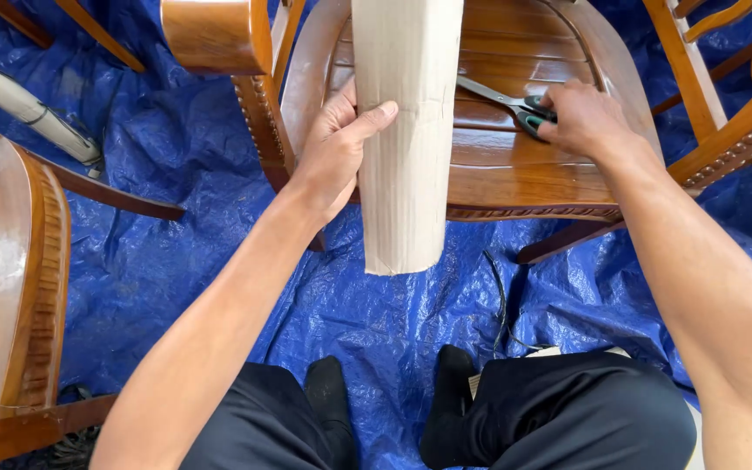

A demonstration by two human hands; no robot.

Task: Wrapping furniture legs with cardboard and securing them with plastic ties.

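On a blue tarp [376, 305] among wooden chairs [524, 165], the left hand [337, 148] grips a cardboard [406, 130] and the right hand [585, 117] closes on scissors [502, 100].

- Bright, even daylight – no harsh shadows
- Glare on the blue tarp [176, 157] creases and the glossy wooden chair seat [524, 165]
- Sharp focus; wide-angle stretch at edges

A single view is given, taken from a camera worn on the head and aimed steeply down. The forearms, knees and a wooden chair seat [524, 165] are seen close, with blue tarpaulin [219, 261] spread below. No second view is provided.
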